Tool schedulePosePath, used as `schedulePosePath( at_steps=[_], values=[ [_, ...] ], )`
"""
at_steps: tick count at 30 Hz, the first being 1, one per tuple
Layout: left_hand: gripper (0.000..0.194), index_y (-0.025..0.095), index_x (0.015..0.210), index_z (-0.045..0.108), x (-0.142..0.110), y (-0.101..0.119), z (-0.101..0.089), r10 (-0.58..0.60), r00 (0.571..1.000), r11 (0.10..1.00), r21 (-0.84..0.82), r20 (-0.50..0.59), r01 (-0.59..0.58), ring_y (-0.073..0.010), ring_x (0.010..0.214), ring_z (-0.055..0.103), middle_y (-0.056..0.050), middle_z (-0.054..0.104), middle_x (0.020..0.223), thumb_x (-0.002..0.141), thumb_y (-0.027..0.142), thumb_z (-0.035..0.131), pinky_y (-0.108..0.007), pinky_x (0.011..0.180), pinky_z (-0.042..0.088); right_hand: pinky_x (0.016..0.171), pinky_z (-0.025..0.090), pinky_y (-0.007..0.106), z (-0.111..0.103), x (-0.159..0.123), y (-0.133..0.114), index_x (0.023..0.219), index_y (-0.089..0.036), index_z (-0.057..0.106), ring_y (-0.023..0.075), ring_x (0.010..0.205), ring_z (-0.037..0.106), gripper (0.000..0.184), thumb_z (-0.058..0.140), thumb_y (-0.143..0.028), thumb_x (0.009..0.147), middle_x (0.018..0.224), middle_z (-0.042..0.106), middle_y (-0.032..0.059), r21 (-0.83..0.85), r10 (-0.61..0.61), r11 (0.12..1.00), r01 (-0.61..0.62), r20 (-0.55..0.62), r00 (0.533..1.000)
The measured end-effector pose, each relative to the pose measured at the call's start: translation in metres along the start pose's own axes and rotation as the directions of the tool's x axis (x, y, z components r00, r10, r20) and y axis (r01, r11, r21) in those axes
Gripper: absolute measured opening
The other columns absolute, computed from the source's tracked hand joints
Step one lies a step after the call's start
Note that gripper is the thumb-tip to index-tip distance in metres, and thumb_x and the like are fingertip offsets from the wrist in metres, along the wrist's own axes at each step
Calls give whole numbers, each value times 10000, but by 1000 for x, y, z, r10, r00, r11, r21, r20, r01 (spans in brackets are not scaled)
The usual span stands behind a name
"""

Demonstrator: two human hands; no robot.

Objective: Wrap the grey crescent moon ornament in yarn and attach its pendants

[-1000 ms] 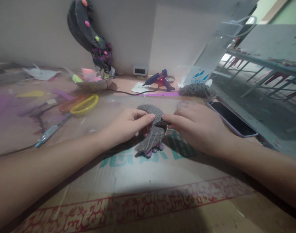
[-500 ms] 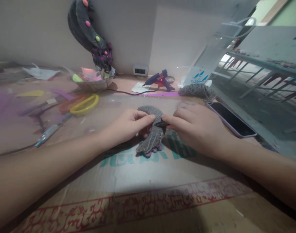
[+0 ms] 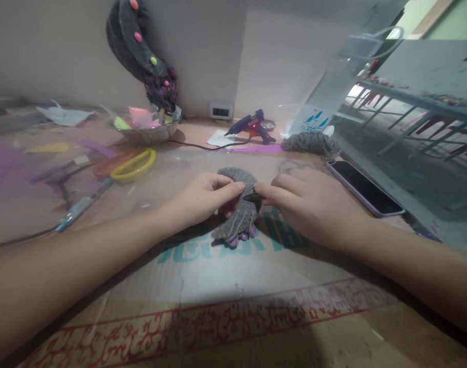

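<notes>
Between my hands is a grey yarn-wrapped crescent (image 3: 239,217), with purple bead-like bits along its lower edge. My left hand (image 3: 214,197) grips its left side, thumb on top and the other fingers curled beneath. At the crescent's right edge, the thumb and forefinger of my right hand (image 3: 302,204) are pinched together on it; a dark gap or fold shows in the wrapping by the fingertips. Behind my right hand lies a loose grey strand, close to a bundle of grey yarn (image 3: 310,145). Fingers under the crescent are mostly hidden.
Printed cardboard (image 3: 218,286) covers the tabletop. A blue hot glue gun (image 3: 252,127) with a red light lies behind, near a small digital clock (image 3: 221,110). Yellow-handled scissors (image 3: 134,164) lie left, a phone (image 3: 366,188) right. A metal bowl (image 3: 149,134) stands beneath a large dark crescent (image 3: 132,46).
The crescent's lower end has tilted slightly up and left, showing more of the purple bits. My right fingertips have shifted a little at its edge; my left hand stays put.
</notes>
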State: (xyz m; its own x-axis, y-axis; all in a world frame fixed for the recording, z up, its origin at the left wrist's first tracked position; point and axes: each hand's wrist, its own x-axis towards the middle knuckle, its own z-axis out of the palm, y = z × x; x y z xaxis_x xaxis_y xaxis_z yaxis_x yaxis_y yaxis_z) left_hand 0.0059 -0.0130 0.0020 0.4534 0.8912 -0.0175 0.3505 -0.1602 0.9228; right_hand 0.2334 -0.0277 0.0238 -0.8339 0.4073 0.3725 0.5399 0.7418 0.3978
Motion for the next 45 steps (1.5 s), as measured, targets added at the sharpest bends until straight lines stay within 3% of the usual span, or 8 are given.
schedulePosePath(
  at_steps=[7, 21, 27, 36, 45],
  values=[
    [426, 180, 555, 531, -1, 2, 1, -10, 1000, 1000, 6, 0, 10, -79, 414, 398, 27, 497, 471, 909, 416, 518, -226, 456, 325, 611, 277, 331, 1, -3, 2, 1133, -151, 649, 176, 693, 465, 312, 370, -178, 997, 780, 624, 65, -32, -44, 999, 43, -18, 999],
    [406, 168, 574, 529, -1, 4, 1, 10, 1000, 1000, -12, 2, -10, -64, 410, 379, 44, 476, 468, 927, 367, 508, -206, 446, 304, 611, 277, 316, 3, -1, 1, 1073, -147, 670, 169, 676, 467, 267, 427, -219, 988, 759, 610, 59, 1, 5, 1000, -5, -54, 999],
    [412, 166, 562, 529, 0, 4, 0, 16, 1000, 1000, 2, -4, -16, -59, 410, 376, 45, 476, 464, 926, 357, 507, -201, 440, 297, 624, 294, 317, 3, -1, 0, 1090, -144, 657, 176, 696, 498, 248, 444, -218, 987, 782, 636, 60, -5, 9, 1000, -9, -39, 999],
    [416, 169, 572, 533, -1, 3, 0, 7, 1000, 1000, -6, -7, -7, -60, 393, 363, 41, 484, 469, 926, 387, 506, -207, 425, 288, 639, 330, 310, 0, 3, -1, 1043, -115, 646, 190, 723, 567, 277, 409, -253, 1005, 756, 653, 65, 128, 76, 989, -74, -8, 997],
    [421, 171, 573, 528, -1, 1, 1, 5, 1000, 1000, -3, -4, -5, -63, 409, 379, 40, 492, 481, 924, 401, 499, -206, 418, 278, 625, 309, 319, 3, 1, -1, 1085, -130, 642, 199, 722, 568, 271, 433, -281, 1001, 788, 671, 72, 100, 74, 992, -75, 13, 997]
  ],
)
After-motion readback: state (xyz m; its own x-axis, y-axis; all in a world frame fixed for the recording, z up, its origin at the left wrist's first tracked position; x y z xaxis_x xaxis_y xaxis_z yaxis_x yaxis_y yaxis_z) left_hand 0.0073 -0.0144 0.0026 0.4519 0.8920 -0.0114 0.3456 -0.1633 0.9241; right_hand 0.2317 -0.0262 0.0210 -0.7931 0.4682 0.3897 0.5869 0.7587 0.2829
